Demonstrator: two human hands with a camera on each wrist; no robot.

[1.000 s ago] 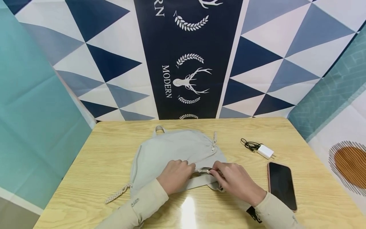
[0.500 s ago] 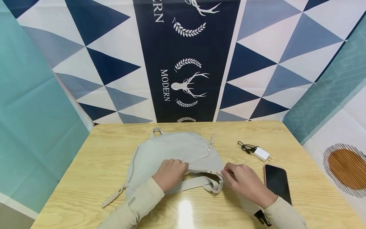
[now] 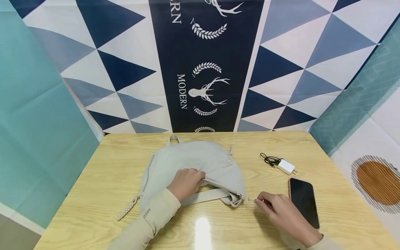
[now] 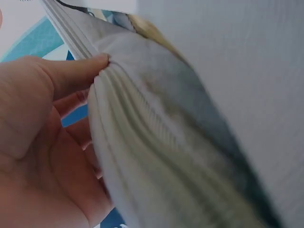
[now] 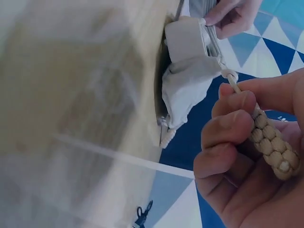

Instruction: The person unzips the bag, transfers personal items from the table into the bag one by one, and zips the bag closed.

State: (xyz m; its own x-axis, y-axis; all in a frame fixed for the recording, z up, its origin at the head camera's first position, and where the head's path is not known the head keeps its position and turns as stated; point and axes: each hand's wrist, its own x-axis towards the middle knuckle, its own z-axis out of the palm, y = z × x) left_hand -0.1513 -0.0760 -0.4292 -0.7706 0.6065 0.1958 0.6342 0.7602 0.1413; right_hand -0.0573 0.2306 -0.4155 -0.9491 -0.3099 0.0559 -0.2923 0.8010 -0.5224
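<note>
A light grey backpack (image 3: 190, 156) lies on the wooden table in the head view. My left hand (image 3: 186, 184) grips its near edge beside a zipper (image 3: 223, 187). Close up in the left wrist view, thumb and fingers pinch the backpack's fabric (image 4: 137, 156) along the zipper teeth. Right of the bag, my right hand (image 3: 282, 213) holds the zipper's cord pull, drawn taut away from the slider. The right wrist view shows the braided zipper pull (image 5: 273, 147) between thumb and curled fingers. A strap (image 3: 206, 197) runs below the zipper. The left fingertips are partly hidden in the head view.
A black phone (image 3: 303, 201) lies right of my right hand. Behind it sits a white charger (image 3: 286, 166) with a black cable (image 3: 270, 159). Another braided pull (image 3: 126, 211) hangs off the bag's left side. Patterned cloth (image 3: 203, 69) stands behind the table (image 3: 125, 149).
My right hand has moved right and toward the near edge, drawing the zipper slider to the bag's right end. My left hand still grips the near edge.
</note>
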